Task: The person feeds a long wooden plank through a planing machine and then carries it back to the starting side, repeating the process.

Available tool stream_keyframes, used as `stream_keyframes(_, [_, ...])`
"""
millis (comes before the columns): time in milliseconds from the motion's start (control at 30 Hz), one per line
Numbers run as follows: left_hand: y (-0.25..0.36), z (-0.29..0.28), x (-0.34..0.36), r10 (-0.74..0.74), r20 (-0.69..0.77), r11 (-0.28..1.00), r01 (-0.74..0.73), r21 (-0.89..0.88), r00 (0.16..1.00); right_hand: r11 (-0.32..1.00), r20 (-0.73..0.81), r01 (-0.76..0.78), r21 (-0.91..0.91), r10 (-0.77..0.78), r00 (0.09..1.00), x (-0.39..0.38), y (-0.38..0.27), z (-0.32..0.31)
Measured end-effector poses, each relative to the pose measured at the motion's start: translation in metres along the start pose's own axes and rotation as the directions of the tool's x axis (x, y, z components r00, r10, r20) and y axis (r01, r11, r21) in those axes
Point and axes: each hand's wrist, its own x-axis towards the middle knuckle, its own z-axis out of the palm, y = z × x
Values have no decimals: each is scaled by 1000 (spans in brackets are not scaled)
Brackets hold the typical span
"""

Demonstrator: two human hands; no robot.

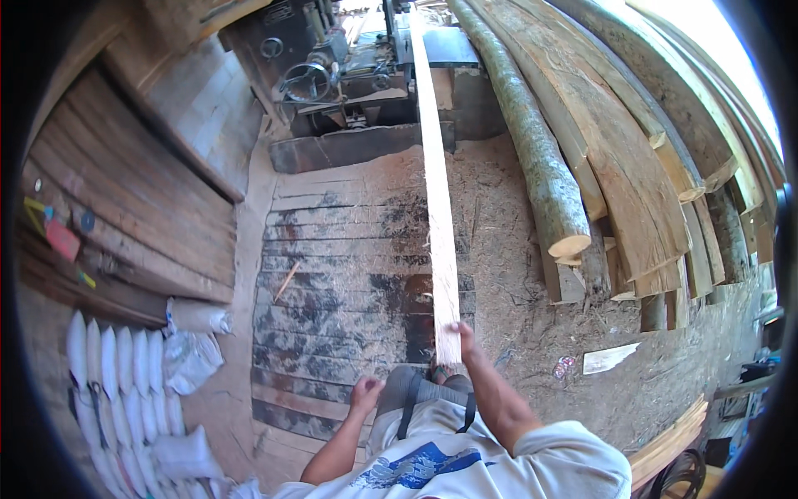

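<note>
A long, pale sawn plank (440, 224) stretches from my body away to the machine at the far end. My right hand (465, 337) grips its near end by the right edge, with fingers wrapped round it. To the left of the plank, my left hand (366, 391) hangs by my thigh, fingers curled in and nothing seen in them. At its far end the plank runs over the dark bed of a woodworking machine (332, 75) with handwheels.
Logs and thick slabs (615, 166) are stacked along the right. White filled sacks (133, 391) are piled at left, below a wooden wall (125, 191). Sawdust covers the slatted floor (332, 274), where a thin stick (287, 281) lies. An offcut (611, 358) rests at right.
</note>
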Motion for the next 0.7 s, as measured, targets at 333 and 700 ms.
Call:
stream_keyframes(333, [-58,91,-179,378,267,753,-126,-645,887,986,13,154,64,-155,988,-212,197,48])
stream_keyframes(700, [-172,59,-417,29,114,956,-61,285,993,991,-302,58,-119,-92,949,-434,393,47])
